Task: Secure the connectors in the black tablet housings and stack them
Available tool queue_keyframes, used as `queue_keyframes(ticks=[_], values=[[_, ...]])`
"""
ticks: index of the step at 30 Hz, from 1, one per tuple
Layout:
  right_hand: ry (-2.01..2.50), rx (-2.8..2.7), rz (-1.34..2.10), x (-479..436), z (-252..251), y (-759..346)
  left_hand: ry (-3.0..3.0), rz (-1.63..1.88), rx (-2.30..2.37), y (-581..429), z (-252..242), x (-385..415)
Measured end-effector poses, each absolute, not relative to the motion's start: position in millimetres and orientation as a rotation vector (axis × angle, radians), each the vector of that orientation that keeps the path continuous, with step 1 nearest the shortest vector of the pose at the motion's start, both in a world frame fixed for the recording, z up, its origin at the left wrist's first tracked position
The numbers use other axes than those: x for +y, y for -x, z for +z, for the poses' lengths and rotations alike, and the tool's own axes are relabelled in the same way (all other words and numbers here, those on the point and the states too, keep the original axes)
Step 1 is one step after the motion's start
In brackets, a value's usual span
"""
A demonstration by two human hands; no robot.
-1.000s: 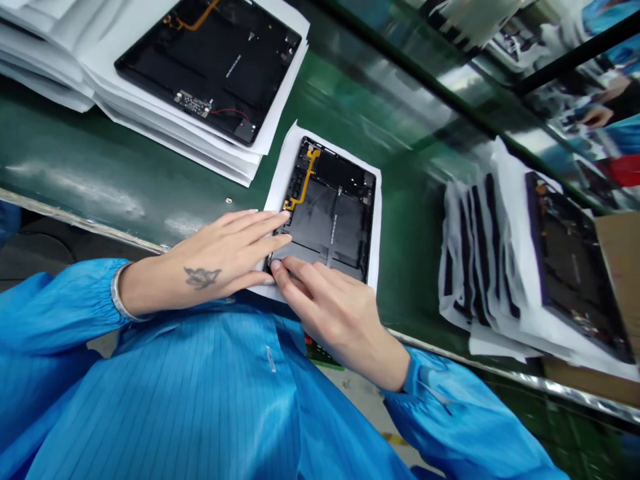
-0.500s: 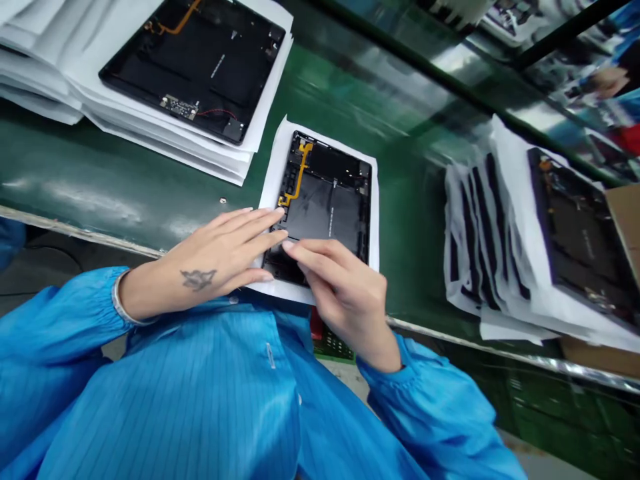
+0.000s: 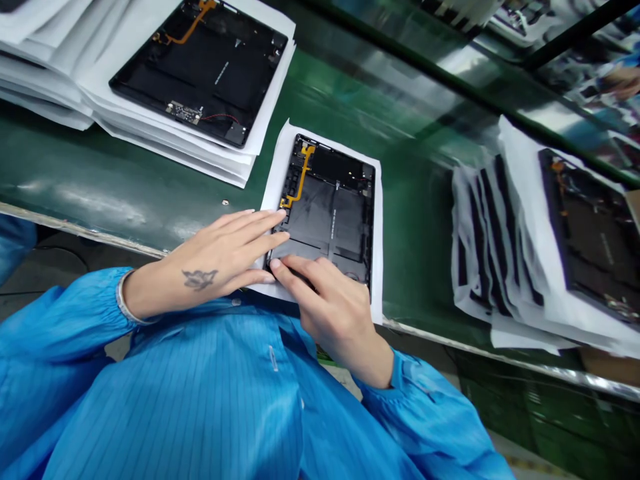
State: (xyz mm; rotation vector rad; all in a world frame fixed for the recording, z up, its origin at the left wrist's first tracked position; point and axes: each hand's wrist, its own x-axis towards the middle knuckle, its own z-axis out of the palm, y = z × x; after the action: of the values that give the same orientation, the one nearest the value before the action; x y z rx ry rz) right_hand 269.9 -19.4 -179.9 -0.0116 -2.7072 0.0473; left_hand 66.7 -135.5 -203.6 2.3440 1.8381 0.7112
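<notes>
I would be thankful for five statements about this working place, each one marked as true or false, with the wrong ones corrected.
1. The middle black housing lies on a white sheet. True.
2. The left hand is clenched in a fist. False: its fingers are stretched out, reaching over the edge of the middle black housing.
3. The ribbon cable in the middle black housing is blue. False: it is orange.
4. The right hand is at the end of the middle black housing nearest the person. True.
5. The upper-left housing lies directly on the bench. False: it lies on stacked white sheets.
</notes>
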Motion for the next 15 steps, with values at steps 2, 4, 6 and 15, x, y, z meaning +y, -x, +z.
queue_keyframes(ticks=[2,4,6,15], values=[[0.001,-2.733,-0.035,-18.9,-177.6,-267.5,-2.354,0.698,1.830,-65.9,-203.9,-135.7],[-0.018,-2.767,-0.080,-17.3,-175.9,-265.7,-2.349,0.682,1.850,-65.7,-203.7,-135.9],[-0.011,-2.766,-0.038,-15.8,-175.5,-266.0,-2.349,0.679,1.873,-66.3,-203.0,-136.6],[0.573,-2.076,0.579,-33.9,-177.2,-289.4,-2.654,0.869,1.846,-74.3,-197.6,-144.3]])
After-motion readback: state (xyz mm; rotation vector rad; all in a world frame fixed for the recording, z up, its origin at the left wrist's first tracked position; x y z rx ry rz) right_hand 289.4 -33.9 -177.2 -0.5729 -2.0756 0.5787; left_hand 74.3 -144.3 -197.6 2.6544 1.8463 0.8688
